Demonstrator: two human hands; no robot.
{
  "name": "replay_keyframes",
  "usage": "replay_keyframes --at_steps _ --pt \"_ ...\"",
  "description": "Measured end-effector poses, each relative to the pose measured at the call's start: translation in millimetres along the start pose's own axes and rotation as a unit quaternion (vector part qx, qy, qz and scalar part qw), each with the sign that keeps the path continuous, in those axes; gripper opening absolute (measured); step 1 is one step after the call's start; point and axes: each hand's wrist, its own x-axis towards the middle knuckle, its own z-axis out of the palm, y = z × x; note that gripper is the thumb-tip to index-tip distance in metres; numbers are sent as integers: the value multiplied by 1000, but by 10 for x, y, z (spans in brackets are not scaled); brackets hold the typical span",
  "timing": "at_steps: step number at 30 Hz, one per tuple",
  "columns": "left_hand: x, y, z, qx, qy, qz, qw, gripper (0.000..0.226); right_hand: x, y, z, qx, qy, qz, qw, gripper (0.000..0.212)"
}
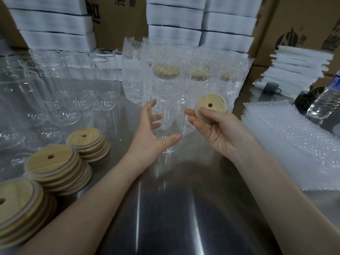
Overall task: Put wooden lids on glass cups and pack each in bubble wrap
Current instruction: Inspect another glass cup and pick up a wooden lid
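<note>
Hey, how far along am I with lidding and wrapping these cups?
Done: several wrapped cups with lids stand at the back. In hand: the left hand holds a cup, the right hand a lid, not yet on. Remaining: many bare cups, stacked lids, bubble wrap sheets.

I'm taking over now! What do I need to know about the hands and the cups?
Left hand: holds a glass cup, open end up.
Right hand: pinches a wooden lid beside the cup's rim, not on yet.
Done: wrapped cups with lids stand behind.
Left: lid this cup, wrap it from the bubble wrap pile on the right; then the bare glasses and lid stacks on the left.
</note>
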Motion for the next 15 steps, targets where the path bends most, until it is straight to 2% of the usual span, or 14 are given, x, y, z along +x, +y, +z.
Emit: replay_keyframes --at_steps 3,6,9,11,14,15 --pt "-3 -2 -2 -1 -3 0 1000 101 -12 -8 32 64 -17 9 998 35" --pt "-11 15 6 -1 1 -2 1000 103 -4 -19 30 107 -23 1 994 40" --pt "-8 14 8 -1 3 -2 1000 103 19 -18 -15 133 -30 3 991 59" --pt "-4 3 4 0 5 1 1000 100 19 -25 -23 143 -31 -1 989 54" --pt "-2 -8 2 0 8 4 1000 96 9 -11 -8 126 -44 -28 991 26" --pt "-1 -10 5 -1 9 3 1000 96 5 1 1 114 -48 -43 991 28"
